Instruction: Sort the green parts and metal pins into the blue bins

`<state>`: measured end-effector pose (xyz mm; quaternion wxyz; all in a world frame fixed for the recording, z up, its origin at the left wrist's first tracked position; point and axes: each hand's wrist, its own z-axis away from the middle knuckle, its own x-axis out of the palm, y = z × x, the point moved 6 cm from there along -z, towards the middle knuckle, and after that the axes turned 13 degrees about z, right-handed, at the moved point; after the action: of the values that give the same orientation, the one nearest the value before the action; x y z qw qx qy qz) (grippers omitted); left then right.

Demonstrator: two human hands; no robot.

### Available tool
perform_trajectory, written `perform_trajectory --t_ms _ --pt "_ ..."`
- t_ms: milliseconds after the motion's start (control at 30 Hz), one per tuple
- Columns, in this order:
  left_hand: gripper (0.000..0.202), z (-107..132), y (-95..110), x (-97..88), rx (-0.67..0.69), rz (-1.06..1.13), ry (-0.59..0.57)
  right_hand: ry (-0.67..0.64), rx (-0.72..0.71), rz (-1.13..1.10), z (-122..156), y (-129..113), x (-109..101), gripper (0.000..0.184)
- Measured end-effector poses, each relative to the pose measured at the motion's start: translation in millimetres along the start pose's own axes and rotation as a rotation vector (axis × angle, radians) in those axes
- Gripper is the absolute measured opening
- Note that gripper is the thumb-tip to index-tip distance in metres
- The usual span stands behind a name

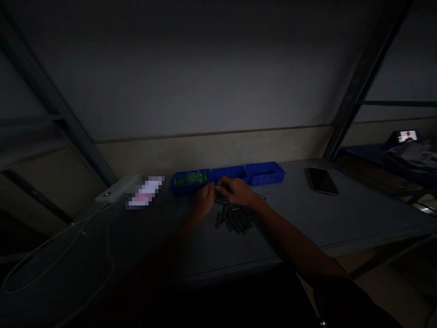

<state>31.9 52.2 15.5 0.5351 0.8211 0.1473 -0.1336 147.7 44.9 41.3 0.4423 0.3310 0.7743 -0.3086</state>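
The scene is dim. My left hand [204,200] and my right hand [238,191] meet over the grey table [341,218], just in front of the blue trays. Both have their fingers curled, pinching a small dark part between them near the middle tray [229,173]; I cannot make out what it is. A heap of several small dark cylinders [235,218] lies on the table right below my right hand. The left tray [189,179] holds green pieces. The right tray [265,172] looks dark inside.
A dark phone [321,181] lies flat to the right of the trays. At the left sit a white box [114,191] with cables trailing toward me and a blurred pink-white item [145,192]. Metal shelf posts stand at both sides; a cluttered surface [409,150] is far right.
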Motion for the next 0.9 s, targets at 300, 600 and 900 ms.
perform_trajectory --t_ms 300,600,900 --pt "0.023 1.6 3.4 -0.1 0.157 0.054 -0.077 0.002 0.149 0.038 -5.3 10.0 5.7 0.033" --pt "0.028 -4.3 -1.5 -8.4 0.138 -0.091 -0.045 0.046 0.107 0.079 -4.6 11.3 5.0 0.029" --pt "0.019 8.3 -4.7 10.2 0.273 -0.308 -0.513 0.111 0.578 0.386 11.4 84.4 -8.3 0.03"
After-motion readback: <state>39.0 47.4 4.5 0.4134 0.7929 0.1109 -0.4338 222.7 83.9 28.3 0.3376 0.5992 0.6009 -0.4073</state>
